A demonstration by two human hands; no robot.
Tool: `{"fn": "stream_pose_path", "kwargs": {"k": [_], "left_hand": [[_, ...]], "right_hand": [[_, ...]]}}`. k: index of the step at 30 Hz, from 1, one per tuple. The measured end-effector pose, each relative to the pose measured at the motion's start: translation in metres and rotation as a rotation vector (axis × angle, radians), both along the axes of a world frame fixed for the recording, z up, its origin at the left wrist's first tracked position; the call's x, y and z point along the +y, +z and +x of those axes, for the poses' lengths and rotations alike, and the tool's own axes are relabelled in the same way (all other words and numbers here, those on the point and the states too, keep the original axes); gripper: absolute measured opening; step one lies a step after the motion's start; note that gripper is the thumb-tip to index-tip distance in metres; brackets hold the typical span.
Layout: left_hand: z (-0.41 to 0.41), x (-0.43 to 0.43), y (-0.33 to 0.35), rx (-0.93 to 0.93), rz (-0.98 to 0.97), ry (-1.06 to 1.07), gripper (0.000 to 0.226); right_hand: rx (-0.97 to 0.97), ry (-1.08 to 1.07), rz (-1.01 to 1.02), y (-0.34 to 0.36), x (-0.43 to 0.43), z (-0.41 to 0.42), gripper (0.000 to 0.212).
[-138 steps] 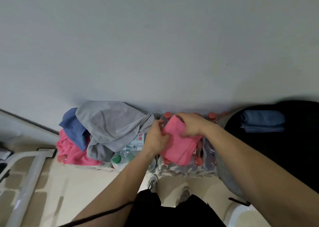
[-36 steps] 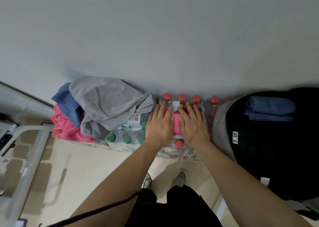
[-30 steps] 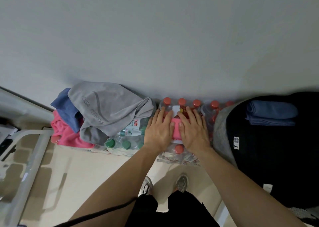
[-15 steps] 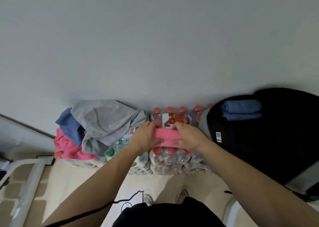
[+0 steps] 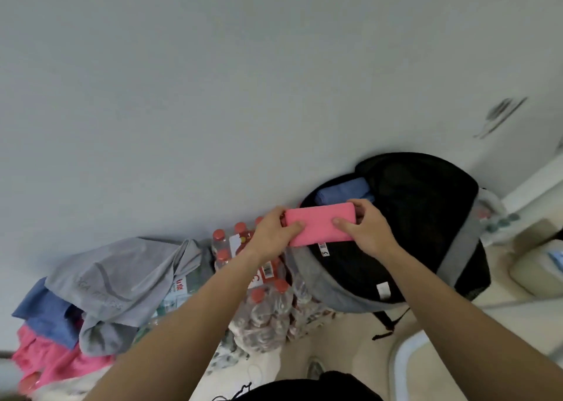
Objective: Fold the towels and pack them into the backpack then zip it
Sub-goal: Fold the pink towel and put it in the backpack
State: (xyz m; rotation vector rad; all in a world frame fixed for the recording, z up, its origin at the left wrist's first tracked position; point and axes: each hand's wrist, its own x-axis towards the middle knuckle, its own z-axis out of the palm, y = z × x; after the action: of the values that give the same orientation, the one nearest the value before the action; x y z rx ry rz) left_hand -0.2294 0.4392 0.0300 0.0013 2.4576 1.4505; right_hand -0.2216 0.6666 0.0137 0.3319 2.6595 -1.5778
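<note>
The folded pink towel [image 5: 321, 224] sat right of the frame's centre, held level over the open mouth of the black backpack [image 5: 432, 211]. The left hand [image 5: 272, 237] gripped its left end, thumb on top. The right hand [image 5: 371, 233] gripped its right end, with its fingers [image 5: 364, 208] curled round the far edge and the thumb pressed on the near face. Just behind the pink towel, a folded blue towel [image 5: 342, 189] lay inside the backpack, near its upper edge. Left of the backpack stood a wrapped pack of red-capped bottles [image 5: 265, 297], against the wall. At the lower left of the frame, a gray towel [image 5: 122, 278] was draped over a loose blue towel [image 5: 45, 312] and a crumpled pink towel [image 5: 51, 362].
</note>
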Motion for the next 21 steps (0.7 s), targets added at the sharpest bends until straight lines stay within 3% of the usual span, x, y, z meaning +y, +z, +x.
{"fn": "stream_pose_path", "kwargs": {"k": [9, 13, 15, 17, 21], "left_hand": [[-0.001, 0.100, -0.035, 0.020, -0.377, 0.003, 0.046], [-0.006, 0.120, -0.041, -0.064, -0.378, 0.064, 0.046], [-0.011, 0.126, -0.044, -0.106, -0.361, 0.093, 0.044], [-0.017, 0.130, -0.049, -0.119, -0.358, 0.114, 0.046], [-0.027, 0.133, -0.051, -0.111, -0.337, 0.153, 0.054]], "right_hand": [[-0.081, -0.114, 0.410, -0.020, 0.033, 0.008, 0.065], [0.017, -0.101, 0.597, -0.031, 0.040, 0.006, 0.064], [0.112, -0.005, 0.772, -0.037, 0.045, 0.010, 0.064], [0.173, 0.181, 0.809, -0.050, 0.048, 0.015, 0.061], [0.053, 0.483, 0.802, -0.079, 0.056, 0.021, 0.069]]}}
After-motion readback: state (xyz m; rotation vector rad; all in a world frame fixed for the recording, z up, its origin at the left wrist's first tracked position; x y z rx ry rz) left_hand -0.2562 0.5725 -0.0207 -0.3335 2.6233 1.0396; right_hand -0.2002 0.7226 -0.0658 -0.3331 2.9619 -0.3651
